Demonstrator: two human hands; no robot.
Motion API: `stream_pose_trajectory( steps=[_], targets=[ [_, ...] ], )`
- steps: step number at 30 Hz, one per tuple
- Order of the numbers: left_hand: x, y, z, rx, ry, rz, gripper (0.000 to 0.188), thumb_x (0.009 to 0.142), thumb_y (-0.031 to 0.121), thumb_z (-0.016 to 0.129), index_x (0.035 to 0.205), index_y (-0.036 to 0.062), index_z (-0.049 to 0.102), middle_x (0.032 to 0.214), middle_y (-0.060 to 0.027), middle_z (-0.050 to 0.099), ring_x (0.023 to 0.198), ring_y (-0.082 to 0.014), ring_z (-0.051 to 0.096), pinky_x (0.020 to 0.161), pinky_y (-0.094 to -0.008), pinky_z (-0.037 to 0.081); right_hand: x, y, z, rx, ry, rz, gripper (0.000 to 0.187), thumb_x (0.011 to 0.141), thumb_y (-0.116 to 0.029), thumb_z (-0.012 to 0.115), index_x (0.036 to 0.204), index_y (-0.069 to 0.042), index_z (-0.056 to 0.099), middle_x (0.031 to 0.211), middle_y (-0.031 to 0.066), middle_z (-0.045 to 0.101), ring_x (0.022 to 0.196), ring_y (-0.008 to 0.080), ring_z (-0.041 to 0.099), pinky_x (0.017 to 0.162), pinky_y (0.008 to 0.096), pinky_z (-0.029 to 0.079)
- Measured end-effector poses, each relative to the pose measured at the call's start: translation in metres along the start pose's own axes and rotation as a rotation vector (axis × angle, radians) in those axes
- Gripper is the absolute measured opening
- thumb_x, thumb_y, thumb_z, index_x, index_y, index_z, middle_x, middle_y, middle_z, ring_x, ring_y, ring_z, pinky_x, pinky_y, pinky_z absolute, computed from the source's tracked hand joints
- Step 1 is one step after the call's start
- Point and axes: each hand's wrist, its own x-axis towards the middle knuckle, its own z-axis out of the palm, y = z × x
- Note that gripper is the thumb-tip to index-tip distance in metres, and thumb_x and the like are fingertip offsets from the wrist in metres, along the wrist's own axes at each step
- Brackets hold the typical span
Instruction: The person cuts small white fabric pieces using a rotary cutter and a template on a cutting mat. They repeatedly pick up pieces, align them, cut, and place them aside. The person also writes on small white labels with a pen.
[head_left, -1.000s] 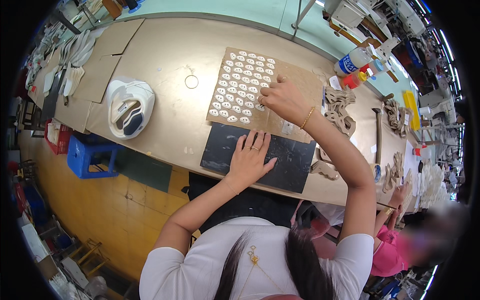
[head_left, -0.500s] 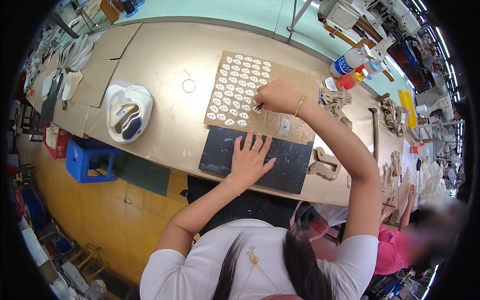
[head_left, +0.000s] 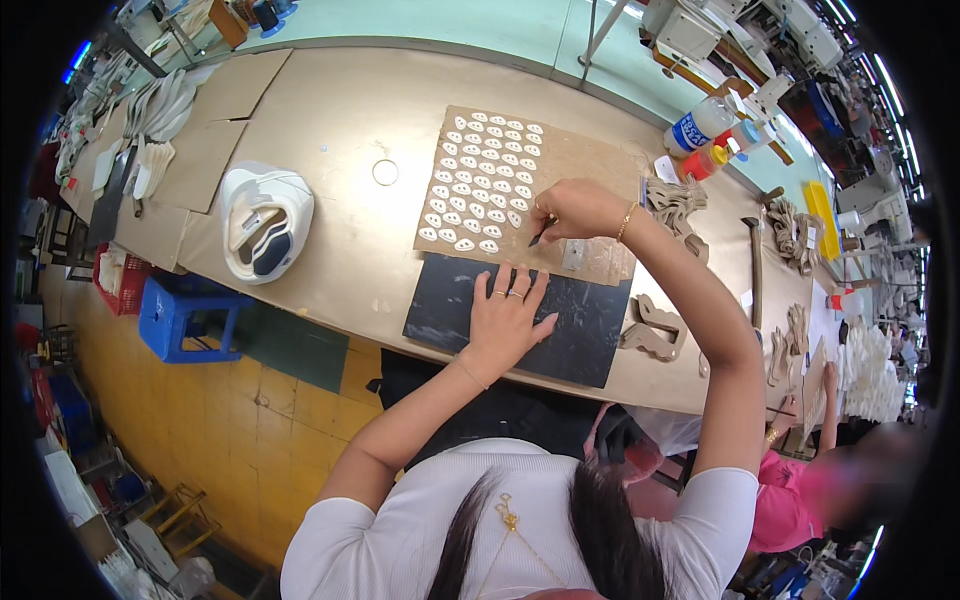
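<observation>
Rows of small white rounded pieces with holes (head_left: 483, 169) cover the left half of a brown sheet (head_left: 590, 165). Over that sheet, just right of the pieces, my right hand (head_left: 580, 210) is closed on a small dark pointed tool (head_left: 540, 237); its exact kind is hard to make out. The tool's tip points down and left. My left hand (head_left: 505, 310) lies flat with fingers spread on a black board (head_left: 580, 335), which sits at the sheet's near edge. A small clear rectangular item (head_left: 574, 255) rests on the sheet below my right hand.
A white cap-like shell (head_left: 266, 222) stands to the left. Tan cut pieces (head_left: 655, 328), a hammer (head_left: 754, 265) and bottles (head_left: 698, 127) are on the right. A blue stool (head_left: 185, 318) stands by the table's front edge. Another person in pink (head_left: 785, 505) works at right.
My right hand has moved slightly right, off the rows of white pieces, still gripping the dark tool. My left hand stays flat on the board. The whole view has shifted a little.
</observation>
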Motion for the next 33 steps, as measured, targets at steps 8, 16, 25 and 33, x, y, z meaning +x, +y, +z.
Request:
stream_pose_trajectory(
  steps=[8,16,25,33],
  targets=[
    [0.001,0.000,-0.002,0.008,-0.005,0.005,0.063,0.084,0.047,0.072,0.133,0.0096,0.059,0.131,-0.0155,0.054,0.127,-0.0341,0.045,0.105,-0.0534,0.033,0.003,-0.002,0.014,-0.278,0.411,-0.035,0.014,0.077,-0.023,0.079,0.088,-0.014,0.076,0.085,0.0009,0.068,0.088,0.0224,0.069,0.077,0.0381,0.050],
    [0.000,0.000,-0.001,-0.019,-0.015,-0.008,0.062,0.086,0.047,0.070,0.134,0.0098,0.059,0.131,-0.0164,0.056,0.129,-0.0338,0.045,0.106,-0.0547,0.033,0.023,-0.010,0.013,-0.529,0.352,-0.077,0.012,0.074,-0.024,0.080,0.084,-0.019,0.076,0.081,-0.0026,0.066,0.085,0.0167,0.068,0.089,0.0400,0.045],
    [0.000,0.001,-0.002,-0.028,-0.016,-0.021,0.060,0.086,0.047,0.070,0.133,0.0104,0.060,0.131,-0.0156,0.056,0.129,-0.0338,0.046,0.106,-0.0541,0.033,0.033,-0.008,0.017,-0.553,0.374,-0.157,0.014,0.084,-0.016,0.065,0.072,-0.019,0.072,0.074,0.0003,0.071,0.075,0.0187,0.070,0.093,0.0423,0.045],
    [0.000,0.003,-0.001,-0.035,0.049,-0.015,0.061,0.084,0.045,0.071,0.131,0.0086,0.061,0.128,-0.0160,0.060,0.128,-0.0334,0.049,0.105,-0.0554,0.035,0.008,-0.018,0.006,-0.574,0.126,-0.147,0.007,0.077,-0.019,0.073,0.071,-0.019,0.071,0.072,-0.0011,0.066,0.077,0.0186,0.068,0.099,0.0438,0.040]
  ],
)
